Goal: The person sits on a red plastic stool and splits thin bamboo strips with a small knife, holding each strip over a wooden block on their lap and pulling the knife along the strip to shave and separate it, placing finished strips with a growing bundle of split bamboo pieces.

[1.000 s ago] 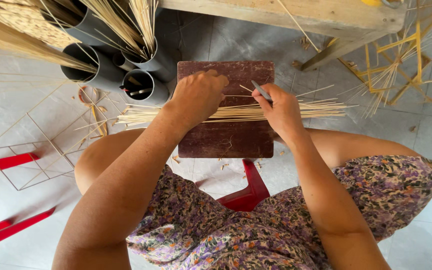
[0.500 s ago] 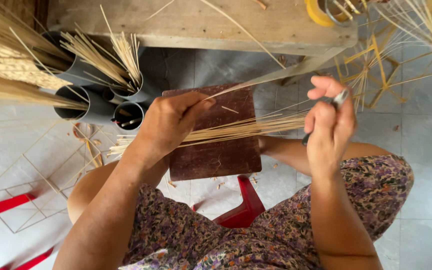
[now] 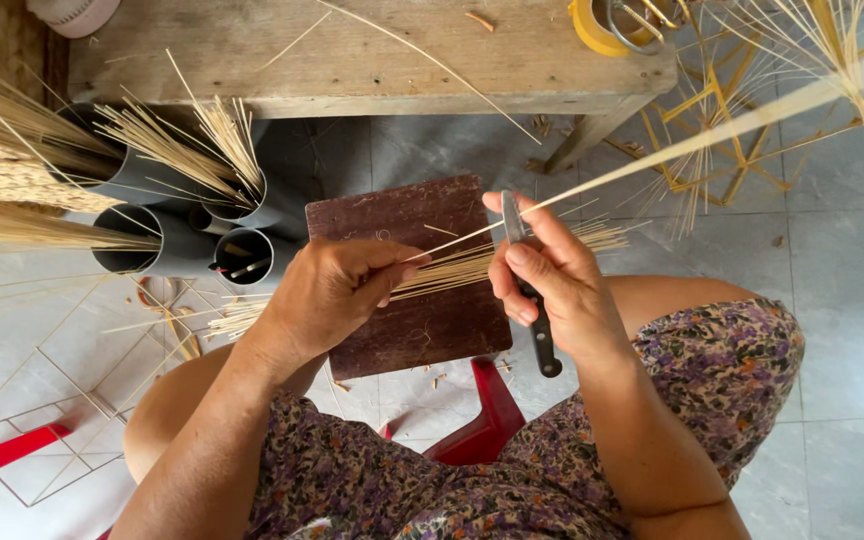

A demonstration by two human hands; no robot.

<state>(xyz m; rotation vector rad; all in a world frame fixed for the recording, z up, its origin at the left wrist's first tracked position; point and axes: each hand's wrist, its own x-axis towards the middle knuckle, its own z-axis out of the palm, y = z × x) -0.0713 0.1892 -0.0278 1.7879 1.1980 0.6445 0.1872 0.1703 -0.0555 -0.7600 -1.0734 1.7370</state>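
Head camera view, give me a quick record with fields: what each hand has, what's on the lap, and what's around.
left hand: left hand pinches one end of a thin bamboo strip
right hand: right hand grips a knife, dark handle pointing down, blade against the strip
lap: dark wooden board with a bundle of bamboo sticks lying across it
seat: red stool
ahead: wooden bench with a yellow tape roll
left side: grey tubes holding sticks
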